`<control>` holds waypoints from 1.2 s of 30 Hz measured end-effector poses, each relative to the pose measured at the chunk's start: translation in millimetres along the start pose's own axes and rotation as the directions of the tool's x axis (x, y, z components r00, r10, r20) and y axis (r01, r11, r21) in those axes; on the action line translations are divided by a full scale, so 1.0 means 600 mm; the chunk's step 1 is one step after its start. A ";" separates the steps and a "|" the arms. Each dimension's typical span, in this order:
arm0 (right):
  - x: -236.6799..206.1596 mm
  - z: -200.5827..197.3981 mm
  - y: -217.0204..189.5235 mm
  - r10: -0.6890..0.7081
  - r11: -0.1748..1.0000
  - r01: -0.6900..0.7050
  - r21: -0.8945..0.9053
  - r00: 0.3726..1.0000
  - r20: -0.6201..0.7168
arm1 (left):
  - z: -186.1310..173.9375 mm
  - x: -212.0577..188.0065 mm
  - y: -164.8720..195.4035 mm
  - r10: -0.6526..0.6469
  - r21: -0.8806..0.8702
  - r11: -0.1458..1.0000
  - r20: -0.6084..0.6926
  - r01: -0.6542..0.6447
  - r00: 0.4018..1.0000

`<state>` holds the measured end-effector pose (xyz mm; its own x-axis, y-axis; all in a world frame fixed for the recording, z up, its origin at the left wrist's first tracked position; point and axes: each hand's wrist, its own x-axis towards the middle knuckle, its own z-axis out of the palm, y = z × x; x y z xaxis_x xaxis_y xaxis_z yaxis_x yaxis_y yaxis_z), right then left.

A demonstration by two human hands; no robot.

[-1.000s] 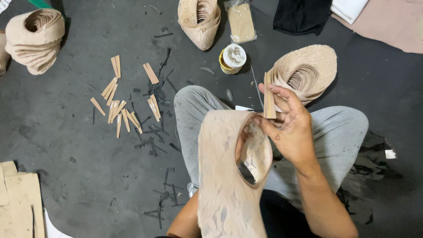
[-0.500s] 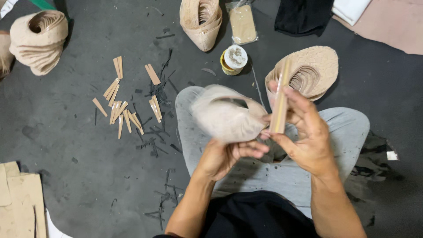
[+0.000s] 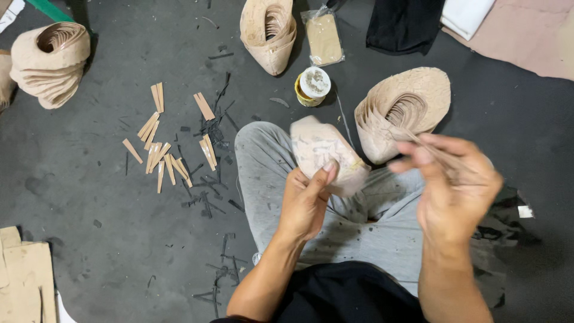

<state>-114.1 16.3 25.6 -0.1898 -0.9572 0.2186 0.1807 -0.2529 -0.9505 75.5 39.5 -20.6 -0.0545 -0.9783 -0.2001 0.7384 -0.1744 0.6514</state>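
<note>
Beige shoe upper [image 3: 326, 154] held over the lap, above the grey trousers [image 3: 359, 221], gripped from below by the left hand [image 3: 306, 203], thumb pressed on its near face. Just to its right, raised and motion-blurred, the right hand [image 3: 454, 188], fingers pinched on a thin tan strip [image 3: 426, 147]. Hands apart, each clamped on its own piece. Behind the right hand, a nested stack of uppers [image 3: 406, 107] on the dark floor [image 3: 107, 239]. Beyond the knee, a small round tin [image 3: 313, 85] and a clear packet [image 3: 323, 37]. Further left, scattered tan strips [image 3: 164, 149] among black offcuts [image 3: 209, 185]; another stack [image 3: 51, 63] at the far left.
</note>
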 end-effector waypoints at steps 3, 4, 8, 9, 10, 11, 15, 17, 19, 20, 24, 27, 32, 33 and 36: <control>-0.004 -0.019 0.006 -0.037 0.977 0.035 0.210 0.999 0.005 | 0.002 0.006 0.005 -0.014 -0.020 1.000 -0.014 0.014 1.000; -0.006 -0.021 0.008 -0.028 0.962 0.017 0.272 0.999 0.039 | 0.003 0.007 0.004 -0.022 -0.028 0.999 -0.009 0.021 1.000; -0.007 -0.019 0.016 0.062 0.925 -0.102 0.366 0.991 0.121 | 0.010 0.004 -0.006 -0.021 -0.011 1.000 -0.034 0.021 0.999; -0.006 -0.016 0.019 0.069 0.930 -0.110 0.351 0.990 0.126 | 0.012 0.002 -0.010 -0.007 -0.001 1.000 -0.049 0.007 0.999; -0.004 -0.014 0.021 0.079 0.934 -0.120 0.335 0.988 0.133 | 0.013 0.000 -0.013 0.007 0.010 1.000 -0.066 -0.006 0.998; -0.003 -0.012 0.023 0.091 0.939 -0.132 0.317 0.986 0.140 | 0.014 -0.001 -0.017 0.015 0.015 1.000 -0.074 -0.014 0.997; 0.005 -0.008 0.029 0.127 0.949 -0.167 0.268 0.979 0.162 | 0.015 -0.007 -0.025 0.031 -0.021 0.999 -0.084 -0.033 0.996; 0.009 -0.009 0.030 0.117 0.949 -0.157 0.275 0.981 0.157 | 0.017 -0.008 -0.028 0.040 -0.046 0.998 -0.088 -0.044 0.995; 0.012 -0.009 0.029 0.086 0.945 -0.125 0.302 0.986 0.140 | 0.021 -0.009 -0.029 0.061 -0.051 0.996 -0.100 -0.066 0.993; 0.014 -0.009 0.027 0.072 0.942 -0.113 0.315 0.988 0.139 | 0.023 -0.009 -0.030 0.065 -0.049 0.996 -0.104 -0.070 0.992; 0.022 -0.010 0.017 0.037 0.941 -0.076 0.330 0.992 0.124 | 0.031 -0.009 -0.029 0.070 -0.050 0.996 -0.124 -0.076 0.990; 0.026 -0.005 0.012 0.042 0.953 -0.084 0.292 0.988 0.149 | 0.033 -0.011 -0.030 0.065 -0.058 0.996 -0.122 -0.073 0.990; 0.023 0.012 0.011 0.130 0.973 -0.155 0.171 0.980 0.150 | 0.033 -0.012 -0.041 0.068 -0.074 0.994 -0.137 -0.079 0.988; 0.022 0.015 0.011 0.139 0.970 -0.165 0.178 0.979 0.147 | 0.033 -0.012 -0.042 0.072 -0.074 0.994 -0.134 -0.083 0.988; 0.022 0.021 0.010 0.149 0.972 -0.171 0.161 0.978 0.143 | 0.031 -0.013 -0.043 0.083 -0.090 0.991 -0.135 -0.096 0.987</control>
<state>-103.5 0.5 25.3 -0.0207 -0.9944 0.1040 0.3639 -0.1044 -0.9256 44.1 49.8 -22.3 0.0984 -0.9651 -0.2426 0.7976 -0.0693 0.5992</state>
